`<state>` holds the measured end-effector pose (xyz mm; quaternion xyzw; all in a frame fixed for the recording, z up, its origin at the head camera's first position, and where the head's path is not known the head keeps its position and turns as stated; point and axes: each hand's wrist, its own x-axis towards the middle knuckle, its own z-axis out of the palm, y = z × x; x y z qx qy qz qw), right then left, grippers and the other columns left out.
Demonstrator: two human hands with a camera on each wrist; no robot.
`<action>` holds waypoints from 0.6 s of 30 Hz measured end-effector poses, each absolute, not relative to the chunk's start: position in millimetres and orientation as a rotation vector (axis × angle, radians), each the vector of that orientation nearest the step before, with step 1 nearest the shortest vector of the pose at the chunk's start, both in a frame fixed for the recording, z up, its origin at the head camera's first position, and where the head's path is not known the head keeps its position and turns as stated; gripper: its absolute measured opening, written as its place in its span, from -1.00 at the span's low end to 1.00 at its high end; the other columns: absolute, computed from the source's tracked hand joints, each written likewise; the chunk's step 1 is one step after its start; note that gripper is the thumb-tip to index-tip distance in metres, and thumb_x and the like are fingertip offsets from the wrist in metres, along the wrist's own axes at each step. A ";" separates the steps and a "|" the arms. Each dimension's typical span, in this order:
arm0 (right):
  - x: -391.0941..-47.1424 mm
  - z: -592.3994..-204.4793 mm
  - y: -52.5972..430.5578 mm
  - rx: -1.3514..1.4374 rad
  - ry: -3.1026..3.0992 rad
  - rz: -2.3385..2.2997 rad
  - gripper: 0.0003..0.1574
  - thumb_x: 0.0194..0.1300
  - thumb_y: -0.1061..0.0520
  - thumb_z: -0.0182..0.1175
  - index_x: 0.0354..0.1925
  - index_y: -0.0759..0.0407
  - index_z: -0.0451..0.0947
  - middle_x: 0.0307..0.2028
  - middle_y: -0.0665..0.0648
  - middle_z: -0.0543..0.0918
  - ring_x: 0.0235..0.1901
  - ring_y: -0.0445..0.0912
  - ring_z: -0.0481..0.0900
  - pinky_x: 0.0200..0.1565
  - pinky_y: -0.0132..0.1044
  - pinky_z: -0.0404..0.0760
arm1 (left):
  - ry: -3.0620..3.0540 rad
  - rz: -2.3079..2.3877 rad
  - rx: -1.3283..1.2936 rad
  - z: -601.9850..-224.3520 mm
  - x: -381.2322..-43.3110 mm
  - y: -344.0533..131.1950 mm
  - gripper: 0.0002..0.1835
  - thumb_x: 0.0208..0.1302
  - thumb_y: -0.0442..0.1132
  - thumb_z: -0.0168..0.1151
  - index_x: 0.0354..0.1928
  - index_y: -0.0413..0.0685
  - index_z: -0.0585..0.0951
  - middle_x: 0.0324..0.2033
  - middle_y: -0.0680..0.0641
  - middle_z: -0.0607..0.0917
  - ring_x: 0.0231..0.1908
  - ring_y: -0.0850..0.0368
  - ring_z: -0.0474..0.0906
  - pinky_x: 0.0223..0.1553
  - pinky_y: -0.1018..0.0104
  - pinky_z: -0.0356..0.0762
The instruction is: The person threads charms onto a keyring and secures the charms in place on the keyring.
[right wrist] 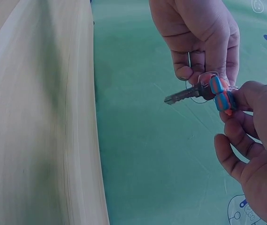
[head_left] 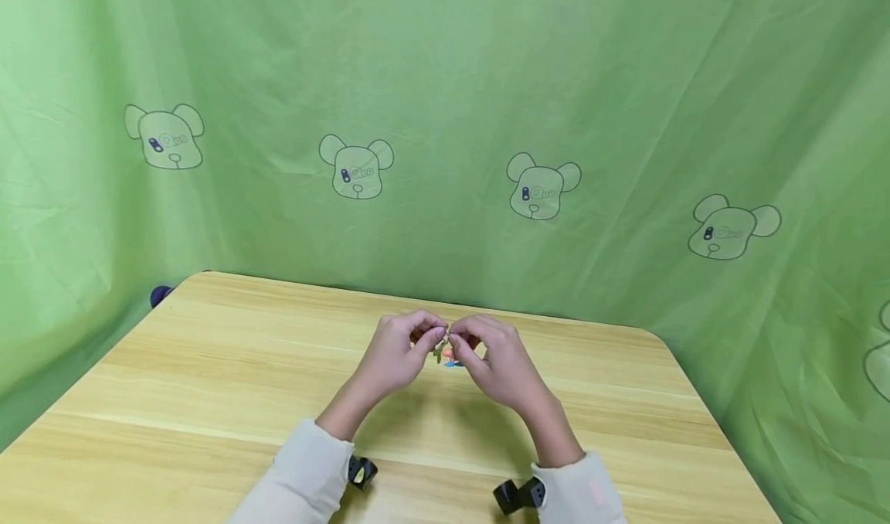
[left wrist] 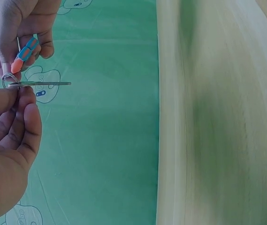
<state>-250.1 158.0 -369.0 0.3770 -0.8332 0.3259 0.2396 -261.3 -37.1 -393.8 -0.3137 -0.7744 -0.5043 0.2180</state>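
Note:
Both hands meet above the table, at a metal key ring with a key and a charm on it. My left hand pinches the ring near the key's head between thumb and forefinger. The key sticks out flat from there, its toothed blade pointing away from the fingers. Opposite, my right hand pinches the ring beside the charm. The small orange and blue charm dangles close to the right fingertips. Fingers partly hide the ring, so exactly where each tip grips it is hard to see.
A light wood table lies beneath the hands. Green curtain with printed bear heads hangs around it. Each wrist wears a black camera, and a dark purple round object shows past the table's left back corner.

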 end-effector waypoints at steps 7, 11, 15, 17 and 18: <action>-249.5 -367.7 157.9 1.046 -2.275 0.901 -0.89 0.41 0.32 0.21 -0.22 0.16 0.66 -0.37 -0.09 0.64 -0.36 -0.24 0.56 -0.35 -0.34 0.60 | -2.121 -1.422 -0.866 -393.1 -260.7 -37.3 -0.92 0.43 -0.40 0.26 -0.18 -0.21 0.73 -0.39 -0.01 0.77 -0.45 0.24 0.64 -0.38 0.37 0.66; -248.7 -367.9 157.8 1.064 -2.274 0.914 -0.88 0.42 0.32 0.21 -0.22 0.17 0.66 -0.38 -0.10 0.64 -0.38 -0.25 0.57 -0.38 -0.35 0.60 | -2.126 -1.444 -0.848 -393.8 -260.2 -37.8 -0.92 0.43 -0.39 0.26 -0.19 -0.19 0.73 -0.40 -0.01 0.77 -0.44 0.19 0.65 -0.35 0.36 0.67; -248.3 -368.1 157.9 1.067 -2.269 0.910 -0.88 0.42 0.32 0.21 -0.22 0.16 0.66 -0.39 -0.11 0.63 -0.39 -0.25 0.55 -0.39 -0.36 0.58 | -2.134 -1.456 -0.825 -394.1 -260.1 -37.8 -0.92 0.43 -0.37 0.26 -0.19 -0.17 0.72 -0.40 0.01 0.77 -0.44 0.20 0.65 -0.35 0.34 0.67; -248.1 -367.8 157.9 1.062 -2.269 0.904 -0.88 0.41 0.31 0.21 -0.23 0.16 0.66 -0.39 -0.11 0.62 -0.39 -0.25 0.54 -0.38 -0.36 0.58 | -2.134 -1.462 -0.817 -393.4 -259.9 -37.6 -0.92 0.44 -0.37 0.26 -0.19 -0.17 0.72 -0.41 0.02 0.77 -0.45 0.21 0.65 -0.36 0.34 0.66; -248.1 -367.9 158.1 1.060 -2.267 0.902 -0.88 0.41 0.31 0.22 -0.23 0.15 0.66 -0.40 -0.11 0.62 -0.39 -0.26 0.54 -0.37 -0.35 0.58 | -2.135 -1.465 -0.815 -393.0 -259.9 -37.4 -0.92 0.44 -0.37 0.26 -0.19 -0.17 0.72 -0.41 0.02 0.76 -0.45 0.21 0.64 -0.36 0.34 0.66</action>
